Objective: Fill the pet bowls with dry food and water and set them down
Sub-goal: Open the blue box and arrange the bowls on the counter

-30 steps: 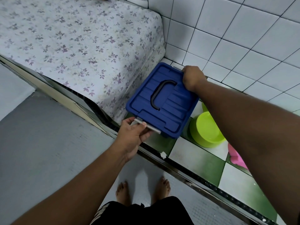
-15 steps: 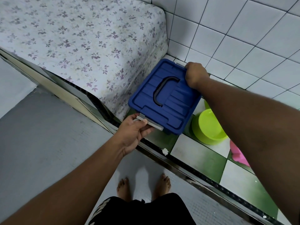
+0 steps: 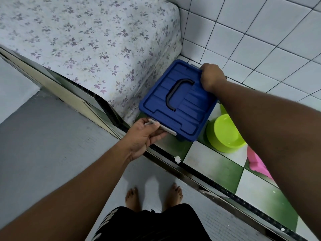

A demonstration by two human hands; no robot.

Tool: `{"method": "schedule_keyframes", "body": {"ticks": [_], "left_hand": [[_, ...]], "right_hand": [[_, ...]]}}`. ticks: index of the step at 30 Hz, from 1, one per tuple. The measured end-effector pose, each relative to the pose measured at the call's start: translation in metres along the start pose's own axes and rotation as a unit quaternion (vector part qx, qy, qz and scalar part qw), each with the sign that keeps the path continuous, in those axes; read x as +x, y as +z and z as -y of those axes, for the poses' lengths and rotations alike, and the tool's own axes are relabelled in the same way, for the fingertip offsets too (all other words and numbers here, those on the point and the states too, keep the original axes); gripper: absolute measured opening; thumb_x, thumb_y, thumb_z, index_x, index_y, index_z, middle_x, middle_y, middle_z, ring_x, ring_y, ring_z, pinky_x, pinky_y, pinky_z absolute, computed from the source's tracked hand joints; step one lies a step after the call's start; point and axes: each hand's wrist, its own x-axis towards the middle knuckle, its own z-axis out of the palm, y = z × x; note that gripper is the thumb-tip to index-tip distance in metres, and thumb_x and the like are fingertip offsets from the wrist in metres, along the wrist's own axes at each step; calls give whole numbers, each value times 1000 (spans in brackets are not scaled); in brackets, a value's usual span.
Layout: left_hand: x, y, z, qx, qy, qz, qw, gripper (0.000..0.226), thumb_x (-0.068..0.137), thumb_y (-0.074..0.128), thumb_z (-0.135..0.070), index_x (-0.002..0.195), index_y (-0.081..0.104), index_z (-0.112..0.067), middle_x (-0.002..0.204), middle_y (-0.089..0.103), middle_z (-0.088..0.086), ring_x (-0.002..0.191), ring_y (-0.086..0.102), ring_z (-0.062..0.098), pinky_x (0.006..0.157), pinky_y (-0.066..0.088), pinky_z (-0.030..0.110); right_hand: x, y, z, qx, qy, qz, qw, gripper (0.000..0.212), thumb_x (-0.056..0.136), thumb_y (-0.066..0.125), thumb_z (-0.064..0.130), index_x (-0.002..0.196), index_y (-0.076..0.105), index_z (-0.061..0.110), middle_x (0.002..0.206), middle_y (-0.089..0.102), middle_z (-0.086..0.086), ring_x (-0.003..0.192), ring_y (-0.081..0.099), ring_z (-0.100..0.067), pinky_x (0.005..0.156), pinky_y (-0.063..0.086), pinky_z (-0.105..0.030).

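Little has shifted since a moment ago: I keep my left hand curled on the grey latch of the blue lidded plastic box, my right hand closed over its far edge. Beyond my left fingertips sits a lime-green plastic bowl on the tiled floor.

White-tiled wall, floral mattress
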Motion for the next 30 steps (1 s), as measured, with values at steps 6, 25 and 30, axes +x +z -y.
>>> {"method": "schedule_keyframes", "body": {"ticks": [6, 25, 30], "left_hand": [[1, 14, -13, 76, -13, -42, 996, 31, 101, 60, -5, 131, 54, -1, 107, 76, 19, 94, 77, 29, 76, 64, 35], [30, -3, -57, 503, 179, -205, 820, 34, 92, 72, -42, 118, 68, -19, 115, 71, 5, 101, 69, 25, 93, 59, 44], [33, 3, -66, 550, 204, -229, 777, 42, 93, 73, -40, 122, 71, -11, 116, 73, 8, 92, 62, 15, 81, 46, 26]], "right_hand": [[-8, -2, -2, 26, -14, -9, 1000, 31, 98, 46, 11, 125, 58, 1, 127, 56, -23, 117, 54, -40, 93, 46, -40], [-77, 5, -20, 168, 149, -125, 966, 43, 94, 60, 24, 126, 52, -4, 126, 56, -23, 116, 54, -37, 85, 42, -31], [-86, 9, -18, 221, 262, -78, 936, 40, 92, 61, 33, 112, 60, -2, 109, 68, -18, 101, 67, -34, 74, 53, -35]]}}
